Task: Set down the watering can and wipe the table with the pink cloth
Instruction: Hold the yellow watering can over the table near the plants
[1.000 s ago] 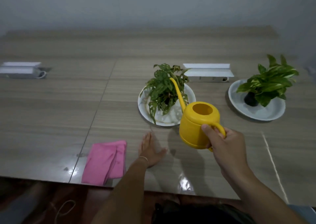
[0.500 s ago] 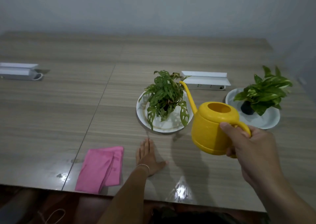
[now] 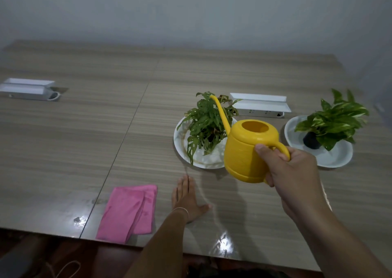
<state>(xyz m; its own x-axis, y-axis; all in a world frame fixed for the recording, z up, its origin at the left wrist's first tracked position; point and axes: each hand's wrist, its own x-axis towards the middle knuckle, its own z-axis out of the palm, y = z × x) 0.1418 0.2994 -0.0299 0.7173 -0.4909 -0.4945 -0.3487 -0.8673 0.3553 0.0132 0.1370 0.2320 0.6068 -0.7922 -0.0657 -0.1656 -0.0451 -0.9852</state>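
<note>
- Nearest, the pink cloth [image 3: 129, 211] lies folded at the table [image 3: 63, 150] edge, just left of the left hand [image 3: 186, 201], which rests flat and spread.
- Farther right, the right hand [image 3: 290, 171] clamps the watering can [image 3: 248, 150] handle, lifted.
- Behind, two potted plants [image 3: 207, 125] [image 3: 333, 118] sit on white plates [image 3: 180, 146] [image 3: 339, 159].

One yellow watering can [image 3: 248, 152] is hanging in the right hand [image 3: 294, 176]. Two potted plants are standing beyond it, one plant [image 3: 206, 125] left of the grip, one plant [image 3: 333, 120] right of it, each on one of two white plates [image 3: 180, 148] [image 3: 339, 161]. Two white boxes [image 3: 261, 105] [image 3: 27, 89] are lying farther away. One pink cloth [image 3: 129, 210] is lying beside the left hand [image 3: 187, 199].
</note>
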